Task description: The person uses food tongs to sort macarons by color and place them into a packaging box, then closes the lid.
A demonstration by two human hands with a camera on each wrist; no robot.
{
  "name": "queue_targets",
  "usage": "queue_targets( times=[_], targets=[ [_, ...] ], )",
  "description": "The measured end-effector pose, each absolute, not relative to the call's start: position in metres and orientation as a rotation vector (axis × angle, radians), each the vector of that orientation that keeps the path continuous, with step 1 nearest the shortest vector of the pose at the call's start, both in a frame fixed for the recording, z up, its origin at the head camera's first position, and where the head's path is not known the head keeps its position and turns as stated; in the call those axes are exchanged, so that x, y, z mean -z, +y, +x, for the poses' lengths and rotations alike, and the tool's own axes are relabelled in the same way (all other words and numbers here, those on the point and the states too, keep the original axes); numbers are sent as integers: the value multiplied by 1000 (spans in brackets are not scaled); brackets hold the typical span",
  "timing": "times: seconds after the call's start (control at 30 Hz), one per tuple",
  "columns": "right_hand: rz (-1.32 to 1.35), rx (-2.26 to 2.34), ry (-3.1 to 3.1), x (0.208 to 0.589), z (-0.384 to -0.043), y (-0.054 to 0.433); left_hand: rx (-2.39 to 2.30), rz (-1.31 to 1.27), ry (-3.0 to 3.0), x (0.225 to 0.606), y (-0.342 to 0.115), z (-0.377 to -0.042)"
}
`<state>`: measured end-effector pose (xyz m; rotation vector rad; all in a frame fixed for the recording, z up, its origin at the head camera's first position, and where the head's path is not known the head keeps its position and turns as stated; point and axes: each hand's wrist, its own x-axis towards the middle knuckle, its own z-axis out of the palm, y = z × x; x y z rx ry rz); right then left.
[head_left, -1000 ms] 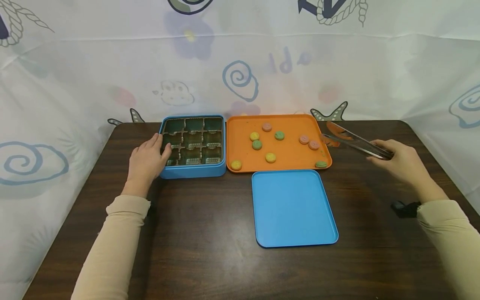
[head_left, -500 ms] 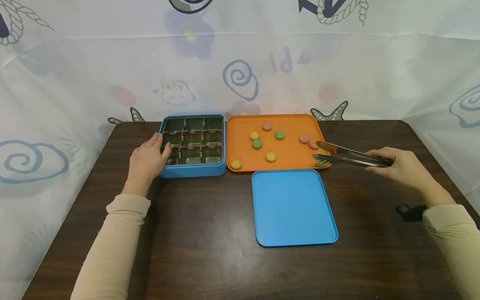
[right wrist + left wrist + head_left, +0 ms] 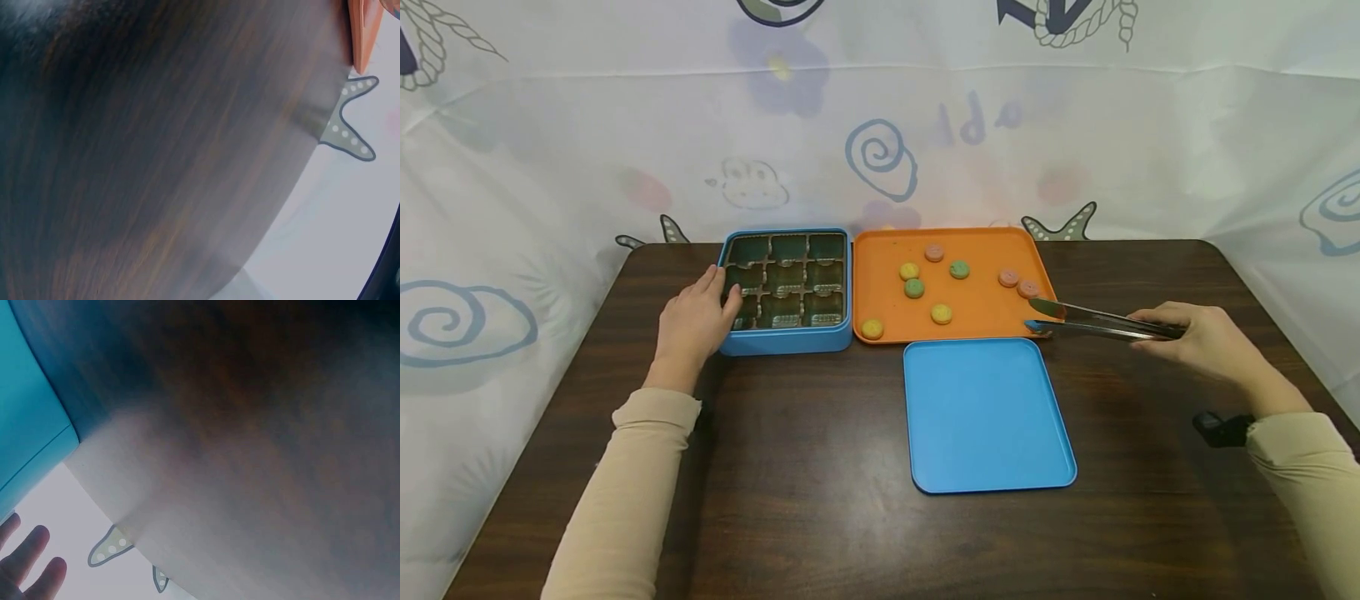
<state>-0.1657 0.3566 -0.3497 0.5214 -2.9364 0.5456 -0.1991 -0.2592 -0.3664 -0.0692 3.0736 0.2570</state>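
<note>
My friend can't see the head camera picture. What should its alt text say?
A person's right hand holds metal tongs that reach over the right edge of an orange tray dotted with small pink, yellow and green cookies. The left hand touches a divided blue box, and a flat blue tray lies nearer on the dark table.

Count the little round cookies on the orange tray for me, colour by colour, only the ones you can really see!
Pink cookies: 3
Yellow cookies: 3
Green cookies: 2
Total: 8 in plain view on the orange tray. The tongs cover one spot, so I can't tell whether another is hidden there.
</note>
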Motion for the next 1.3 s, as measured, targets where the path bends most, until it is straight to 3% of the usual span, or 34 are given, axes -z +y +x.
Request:
queue_targets(
  times=[1.0, 1.3],
  targets=[
    [643, -485, -2732, 354, -184, 335, -364, 51, 2971, 365, -273, -197],
    [554, -533, -2656, 346, -195, 313, -329, 67, 2969, 370, -274, -198]
  ],
)
